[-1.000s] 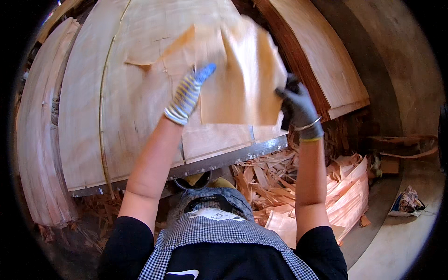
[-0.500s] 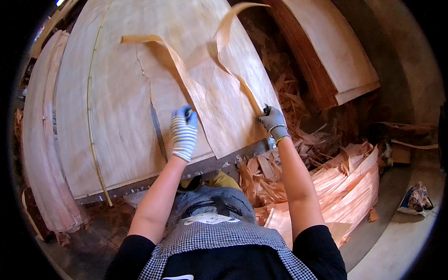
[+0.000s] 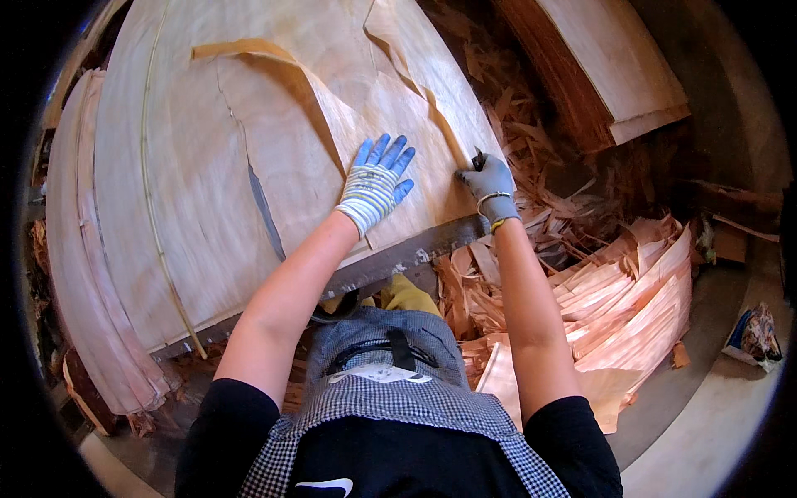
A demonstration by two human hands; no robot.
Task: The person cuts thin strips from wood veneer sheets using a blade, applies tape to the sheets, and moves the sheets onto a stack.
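Note:
Pale wood veneer sheets (image 3: 191,158) lie stacked in front of me. My left hand (image 3: 378,184), in a striped glove with blue fingers, is open and spread palm down on a loose veneer piece (image 3: 432,178). A curled veneer strip (image 3: 311,87) rises just beyond that hand. At the stack's right edge, my right hand (image 3: 488,184), in a grey glove, is closed; a small dark tip pokes out above its fingers, its kind unclear. Another narrow veneer strip (image 3: 432,108) runs along the edge down to my right hand.
A thin bamboo stick (image 3: 154,207) lies lengthwise over the stack, left of a dark split (image 3: 264,207). Veneer scraps (image 3: 614,299) heap on the floor at right. A second veneer stack (image 3: 614,66) stands at far right, and folded sheets (image 3: 83,249) at far left.
My left hand has moved right and spread from a curled pose to flat on the veneer. The right-hand strip, raised and curling before, now lies lower. My right hand remains at the edge.

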